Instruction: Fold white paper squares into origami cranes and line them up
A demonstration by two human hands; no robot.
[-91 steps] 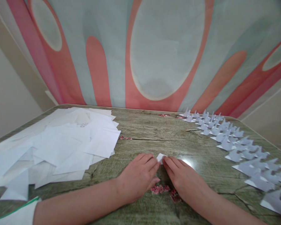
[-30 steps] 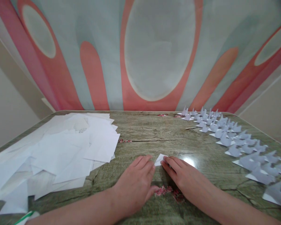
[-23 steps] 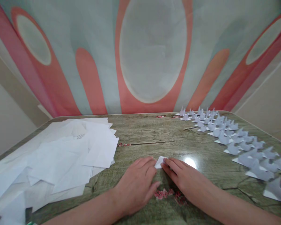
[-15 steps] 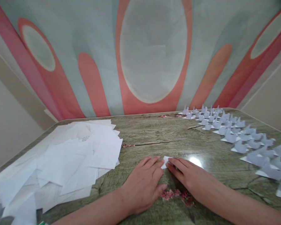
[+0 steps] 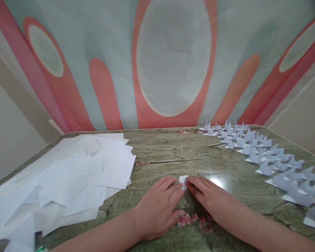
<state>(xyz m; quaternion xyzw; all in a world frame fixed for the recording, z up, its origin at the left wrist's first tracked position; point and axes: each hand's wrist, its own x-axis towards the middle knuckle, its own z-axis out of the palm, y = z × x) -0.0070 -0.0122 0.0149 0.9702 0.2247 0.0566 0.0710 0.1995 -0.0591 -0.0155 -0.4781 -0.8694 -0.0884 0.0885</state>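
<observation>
A small folded piece of white paper [image 5: 183, 181] lies on the table between my hands. My left hand [image 5: 160, 204] rests palm down at its left, fingers stretched toward the paper and thumb held apart. From the other side, my right hand [image 5: 206, 190] has its fingertips closed on the right edge of the paper; its thumb is hidden. Part of the paper is covered by the right fingers.
Loose white sheets [image 5: 76, 178] spread in a heap over the left side of the wood-patterned table [image 5: 162, 147]. Several rows of folded paper birds [image 5: 266, 168] stand along the right. A patterned wall covering [image 5: 173, 63] rises behind the far edge.
The left fingers have drawn slightly back, and more of the folded paper shows between the hands. The right hand keeps its place at the paper. The view has shifted slightly.
</observation>
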